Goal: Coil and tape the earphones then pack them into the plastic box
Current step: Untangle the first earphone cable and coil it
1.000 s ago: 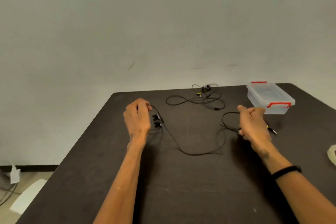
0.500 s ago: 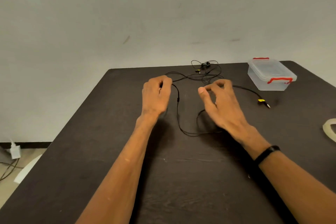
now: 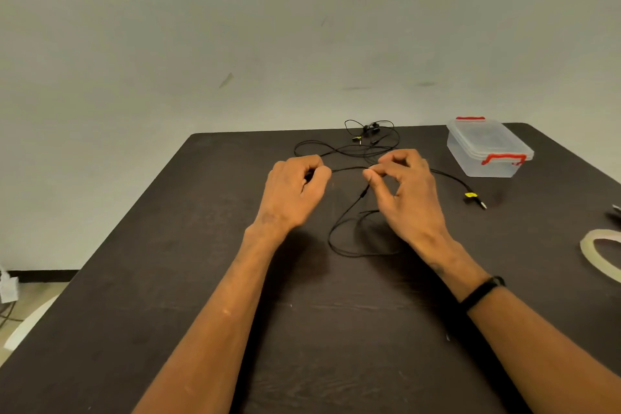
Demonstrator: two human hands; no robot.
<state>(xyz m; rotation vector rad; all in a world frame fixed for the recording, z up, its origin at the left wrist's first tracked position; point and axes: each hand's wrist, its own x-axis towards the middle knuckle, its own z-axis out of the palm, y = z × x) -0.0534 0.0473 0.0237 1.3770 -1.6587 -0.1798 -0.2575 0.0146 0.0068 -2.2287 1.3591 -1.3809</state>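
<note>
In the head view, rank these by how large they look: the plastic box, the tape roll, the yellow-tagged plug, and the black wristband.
1. plastic box, clearly largest.
2. tape roll, though the frame edge cuts it off, so its full size is unsure.
3. black wristband, nearer the camera, which flatters it.
4. yellow-tagged plug, smallest.

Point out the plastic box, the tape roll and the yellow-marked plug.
plastic box [image 3: 484, 144]: head view, on its clear lid.
tape roll [image 3: 588, 247]: head view, on its left rim.
plug [image 3: 471, 195]: head view, on its yellow band.
</note>
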